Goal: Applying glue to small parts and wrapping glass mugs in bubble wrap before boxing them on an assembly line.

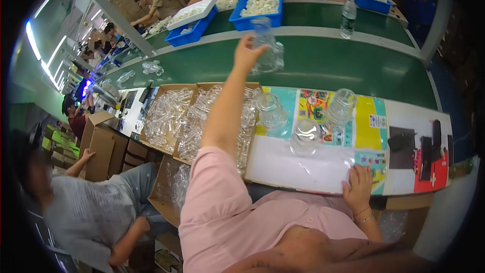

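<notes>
My left hand (246, 54) reaches out over the green conveyor belt, its thumb and fingers round a clear plastic vessel (263, 40). That vessel narrows at the top and flares to a lobed base; whether it touches the belt I cannot tell. Three more clear vessels stand on the worktable: one (271, 112) beside my left forearm, one (305, 135) in the middle, one (341, 105) farther right. My right hand (359, 187) lies on the table's near edge, fingers stretched out and holding nothing, with the middle vessel nearest to it.
Cardboard boxes (193, 102) full of small clear plastic parts lie left of the vessels. Clear pieces (152, 67) sit on the belt. Beyond are blue bins (262, 20) of whitish parts and a water bottle (348, 17). A co-worker in grey (96, 212) sits close on my left.
</notes>
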A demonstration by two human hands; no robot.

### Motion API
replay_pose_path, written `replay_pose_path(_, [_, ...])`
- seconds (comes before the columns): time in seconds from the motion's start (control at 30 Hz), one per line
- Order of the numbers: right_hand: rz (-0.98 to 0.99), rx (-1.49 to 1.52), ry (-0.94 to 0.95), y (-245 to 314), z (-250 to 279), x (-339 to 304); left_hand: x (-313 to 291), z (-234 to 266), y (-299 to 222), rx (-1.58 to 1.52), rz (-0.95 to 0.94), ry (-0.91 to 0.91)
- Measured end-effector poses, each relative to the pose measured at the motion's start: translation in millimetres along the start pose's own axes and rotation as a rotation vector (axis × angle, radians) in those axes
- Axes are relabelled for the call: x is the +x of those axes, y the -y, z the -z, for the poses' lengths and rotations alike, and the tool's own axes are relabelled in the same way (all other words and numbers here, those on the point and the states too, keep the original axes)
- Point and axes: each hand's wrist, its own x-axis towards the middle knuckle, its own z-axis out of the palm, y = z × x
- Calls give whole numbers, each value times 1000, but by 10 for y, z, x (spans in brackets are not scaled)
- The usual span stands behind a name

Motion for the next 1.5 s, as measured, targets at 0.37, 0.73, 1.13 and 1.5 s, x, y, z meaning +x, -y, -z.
replay_pose_path(0.37, [9, -99, 64, -49, -83, -56, 139, -243, 533, 659, -42, 400])
replay_pose_path(0.73, [25, -129, 78, -72, -134, -69, -265, 2534, 1119, 673, 50, -297])
replay_pose_path(1.13, [-19, -143, 52, -14, -29, -139, -1539, 3341, 1310, 1227, 208, -137])
replay_pose_path(1.5, [-35, 58, -329, -88, -3, -169, -2028, 2550, -311, -397, 42, -359])
